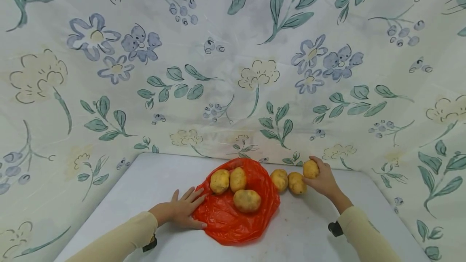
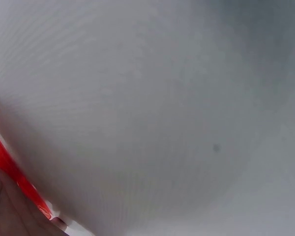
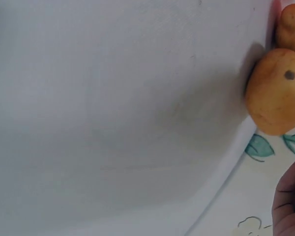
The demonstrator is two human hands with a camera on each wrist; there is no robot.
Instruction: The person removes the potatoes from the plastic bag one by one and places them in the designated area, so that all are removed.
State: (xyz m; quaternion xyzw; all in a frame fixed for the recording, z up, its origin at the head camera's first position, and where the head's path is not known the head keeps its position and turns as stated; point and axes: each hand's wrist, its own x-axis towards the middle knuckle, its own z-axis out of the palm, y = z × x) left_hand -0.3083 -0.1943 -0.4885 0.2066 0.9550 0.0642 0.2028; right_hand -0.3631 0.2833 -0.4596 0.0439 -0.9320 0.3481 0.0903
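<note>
A red plastic bag (image 1: 222,221) lies spread on the white table, with three potatoes (image 1: 247,201) on top of it. My left hand (image 1: 183,209) rests with spread fingers on the bag's left edge; in the left wrist view part of this hand (image 2: 14,211) shows beside a strip of red bag (image 2: 14,172). At the right, my right hand (image 1: 324,179) grips a potato (image 1: 311,169) between thumb and fingers. Two more potatoes, one at the bag's edge (image 1: 279,180) and one nearer the hand (image 1: 297,183), sit side by side. The right wrist view catches only the hand's edge (image 3: 287,201).
The white table (image 1: 302,229) ends at the back against a hanging floral cloth (image 1: 225,104), which also runs down both sides. Dark straps (image 1: 335,229) sit at the wrists. Table surface shows in front of the bag and to either side.
</note>
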